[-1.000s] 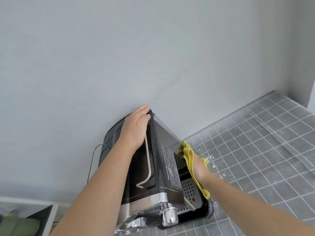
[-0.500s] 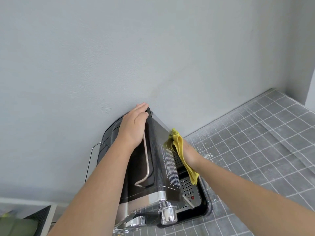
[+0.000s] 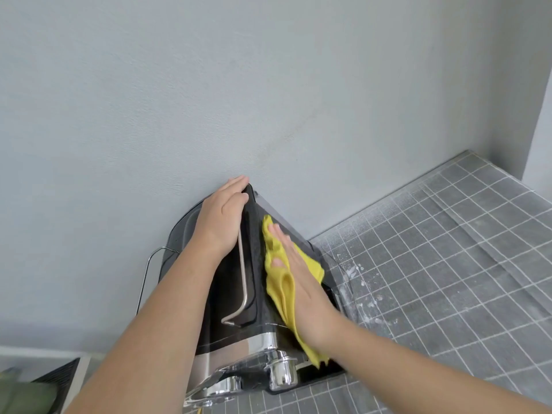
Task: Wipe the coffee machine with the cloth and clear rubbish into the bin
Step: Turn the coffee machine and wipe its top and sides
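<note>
A black and chrome coffee machine stands against the grey wall, seen from above. My left hand lies flat over its top rear edge, fingers closed on the corner. My right hand presses a yellow cloth flat against the machine's upper right side, fingers stretched out. The cloth hangs down past the wrist toward the drip tray, which is mostly hidden behind my forearm. No bin or rubbish is in view.
The machine rests on a grey grid-patterned mat with white speckles near its base. The wall is directly behind; a corner closes the right. A chrome portafilter juts forward. A dark object sits lower left.
My right hand and the cloth have moved up from the lower right side near the drip tray to the upper side panel. My left hand has stayed on the top rear corner.
</note>
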A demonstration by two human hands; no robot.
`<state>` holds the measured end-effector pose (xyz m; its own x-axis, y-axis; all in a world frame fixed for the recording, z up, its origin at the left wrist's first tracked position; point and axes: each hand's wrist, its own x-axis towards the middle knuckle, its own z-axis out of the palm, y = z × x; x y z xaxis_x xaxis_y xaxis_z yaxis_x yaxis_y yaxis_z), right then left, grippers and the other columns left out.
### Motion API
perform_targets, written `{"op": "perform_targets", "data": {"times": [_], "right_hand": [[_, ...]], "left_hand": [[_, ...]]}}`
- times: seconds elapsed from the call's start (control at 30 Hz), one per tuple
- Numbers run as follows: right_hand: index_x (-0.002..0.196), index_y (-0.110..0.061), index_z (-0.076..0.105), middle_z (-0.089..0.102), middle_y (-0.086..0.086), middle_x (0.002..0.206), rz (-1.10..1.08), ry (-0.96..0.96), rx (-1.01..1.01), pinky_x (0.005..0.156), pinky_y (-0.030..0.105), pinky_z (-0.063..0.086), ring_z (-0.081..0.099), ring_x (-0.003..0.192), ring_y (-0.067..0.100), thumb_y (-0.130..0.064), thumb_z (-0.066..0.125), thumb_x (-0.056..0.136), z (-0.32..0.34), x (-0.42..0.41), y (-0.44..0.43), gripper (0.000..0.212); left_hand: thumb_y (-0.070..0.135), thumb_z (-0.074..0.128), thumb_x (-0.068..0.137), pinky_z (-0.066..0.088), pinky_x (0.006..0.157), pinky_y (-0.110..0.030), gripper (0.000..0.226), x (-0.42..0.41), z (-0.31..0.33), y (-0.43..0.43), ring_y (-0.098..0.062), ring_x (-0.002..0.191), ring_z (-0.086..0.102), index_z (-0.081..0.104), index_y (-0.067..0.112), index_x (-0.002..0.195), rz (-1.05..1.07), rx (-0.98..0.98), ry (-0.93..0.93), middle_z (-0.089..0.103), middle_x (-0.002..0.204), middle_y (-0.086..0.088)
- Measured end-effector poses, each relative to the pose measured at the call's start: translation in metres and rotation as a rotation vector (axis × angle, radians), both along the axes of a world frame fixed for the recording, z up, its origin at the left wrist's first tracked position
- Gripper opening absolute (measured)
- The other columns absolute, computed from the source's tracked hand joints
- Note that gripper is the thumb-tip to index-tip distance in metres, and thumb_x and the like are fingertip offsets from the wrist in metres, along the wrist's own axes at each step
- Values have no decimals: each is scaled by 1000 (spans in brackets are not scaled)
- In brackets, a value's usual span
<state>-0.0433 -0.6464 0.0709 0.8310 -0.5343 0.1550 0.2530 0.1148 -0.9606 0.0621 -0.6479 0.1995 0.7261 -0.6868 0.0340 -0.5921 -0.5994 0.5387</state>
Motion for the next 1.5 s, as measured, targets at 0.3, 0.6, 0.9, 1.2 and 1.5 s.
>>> {"op": "perform_targets", "data": {"times": [0.3, 0.6, 0.9, 1.2, 1.5], "right_hand": [[145, -45, 10, 14, -15, 156, 74, 207, 465, 112, 32, -2, 12, 143, 8, -76, 12, 83, -66, 4, -21, 70], [138, -23, 40, 44, 3, 144, 86, 472, 394, 116, 54, 5, 25, 141, 29, -64, 15, 92, -89, 52, -61, 67], [148, -35, 1, 17, -13, 154, 1, 329, 264, 98, -2, 5, 23, 137, 5, -65, 11, 88, -94, -9, -7, 68], [129, -50, 40, 44, -6, 142, 100, 276, 271, 113, 43, 24, 37, 133, 19, -75, 25, 82, -59, 45, -54, 54], [145, -46, 11, 4, -17, 157, 64, 251, 187, 119, 42, 1, -2, 145, 9, -49, 23, 97, -60, 10, -32, 49]], "left_hand": [[7, 38, 97, 18, 118, -23, 42, 0, 0, 0, -4, 139, 32, 49, 11, 137, -16, 10, -9, 43, 148, 3], [6, 38, 96, 21, 118, -24, 43, -2, 1, -1, -4, 136, 35, 50, 12, 137, 5, 2, 12, 45, 147, 4], [6, 38, 97, 20, 117, -23, 43, -1, 0, -2, -4, 138, 33, 50, 12, 137, -2, 3, 6, 44, 147, 4], [5, 38, 96, 20, 111, -15, 42, -3, 2, -3, -4, 136, 35, 51, 11, 136, -8, 13, -13, 45, 147, 3], [7, 39, 96, 21, 119, -28, 42, -3, 2, -2, -8, 138, 35, 51, 12, 136, -6, -6, -10, 45, 147, 2]]}}
